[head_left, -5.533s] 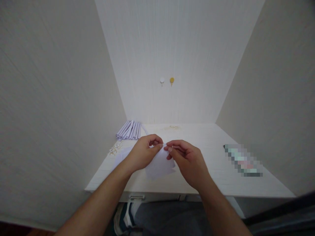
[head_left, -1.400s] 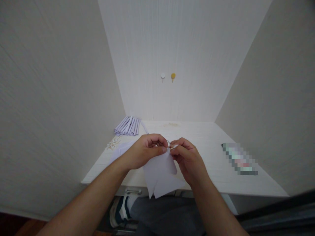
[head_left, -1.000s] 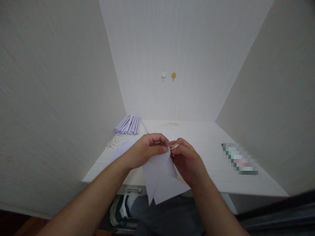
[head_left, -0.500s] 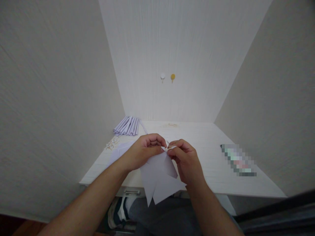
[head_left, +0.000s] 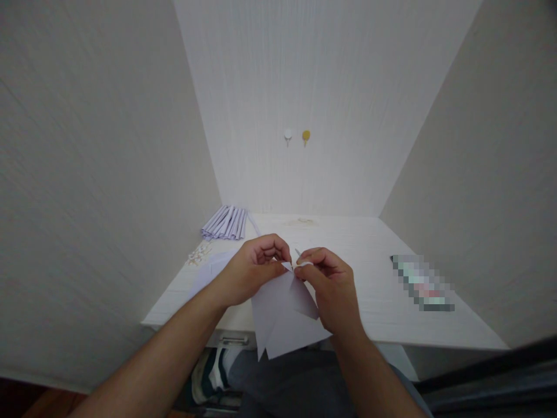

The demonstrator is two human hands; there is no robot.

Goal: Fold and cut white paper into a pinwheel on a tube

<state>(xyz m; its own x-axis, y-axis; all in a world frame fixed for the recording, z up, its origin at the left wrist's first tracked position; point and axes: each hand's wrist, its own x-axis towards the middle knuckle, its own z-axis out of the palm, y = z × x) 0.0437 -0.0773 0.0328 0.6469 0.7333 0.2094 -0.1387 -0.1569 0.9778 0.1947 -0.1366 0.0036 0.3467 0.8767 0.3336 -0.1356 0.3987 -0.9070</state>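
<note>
- Step in hand, as it looks: the left hand [head_left: 250,273] and right hand [head_left: 331,284] work the top corner of a folded white paper sheet [head_left: 282,319], both sets of fingers pinched on it, nearly touching.
- The sheet hangs past the table [head_left: 374,290] front edge.
- Further creasing calls for a steady pinch, since the sheet hangs unsupported.
- No container shows; rolled papers [head_left: 225,223] and small pale pieces [head_left: 198,254] lie loose on the table's left.

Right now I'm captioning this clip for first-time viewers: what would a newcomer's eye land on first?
The left hand and right hand meet at centre, pinching the top of a white paper that hangs past the front edge of the desk. Then a fan of rolled paper tubes at its back left, and a white hook beside a yellow hook on the back wall.
</note>
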